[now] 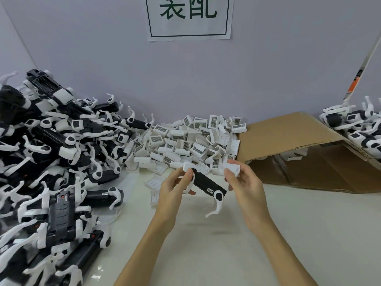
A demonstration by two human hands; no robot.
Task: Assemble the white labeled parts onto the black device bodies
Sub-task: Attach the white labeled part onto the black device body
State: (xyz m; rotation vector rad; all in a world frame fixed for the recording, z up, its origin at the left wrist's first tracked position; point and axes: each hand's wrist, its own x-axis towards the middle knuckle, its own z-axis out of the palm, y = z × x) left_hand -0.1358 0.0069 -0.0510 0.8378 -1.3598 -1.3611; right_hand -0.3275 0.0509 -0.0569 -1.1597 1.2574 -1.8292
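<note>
My left hand grips one end of a black device body above the white table. The body slants down to the right, and a white curved arm hangs from its lower end. My right hand pinches a white labeled part just right of the body's upper side, apart from it. A heap of white labeled parts lies behind my hands against the wall. A large pile of black device bodies with white arms fills the left side.
An open cardboard box lies on its side at the right. More black-and-white devices are stacked on top of it at the far right. A paper sign hangs on the wall. The white tabletop extends toward me.
</note>
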